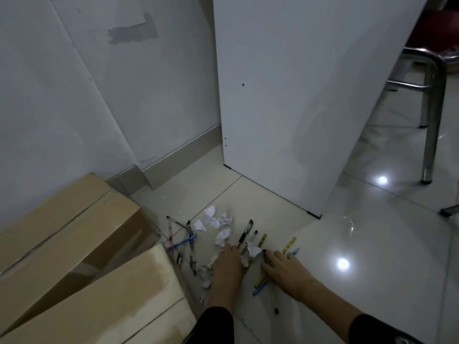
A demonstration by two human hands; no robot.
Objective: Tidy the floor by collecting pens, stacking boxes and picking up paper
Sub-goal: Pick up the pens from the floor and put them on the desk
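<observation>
Nearest, both hands are down flat on the tiled floor (372, 244). Left hand (227, 265) lies palm-down, fingers (232, 248) spread and reaching into crumpled paper and a black pen (245, 234); nothing is clearly gripped. Right hand (289, 266) is also splayed, fingers resting over a dark pen (264, 255), with a blue-and-yellow pen (260, 284) poking out from beside the palm. Whether it actually pinches anything, cannot tell.

Risks, as I judge them: round pens on glossy tile will likely roll or skid away if swept rather than pinched. A clear pen (275, 302) near the right wrist is easy to miss. The paper ball (253, 250) between the hands sits touching the pens, so a grab may take both and mix the piles. A grey paper wad (205, 273) is tucked close to the left wrist.

Further out, a tangled pen cluster (182, 240) lies crossed just beside the near cardboard box (104, 294); tugging one could scatter the rest under the box edge. More crumpled paper (214, 219) sits beyond. A yellow pen (289, 244) and blue pen (295, 251) lie at the right fingertips.

The far cardboard box (64, 219) leans unstacked against the near box. The white cabinet panel (298, 108) and chair leg (431, 135) stand beyond; pens could roll under there. Dim light hides small items.
</observation>
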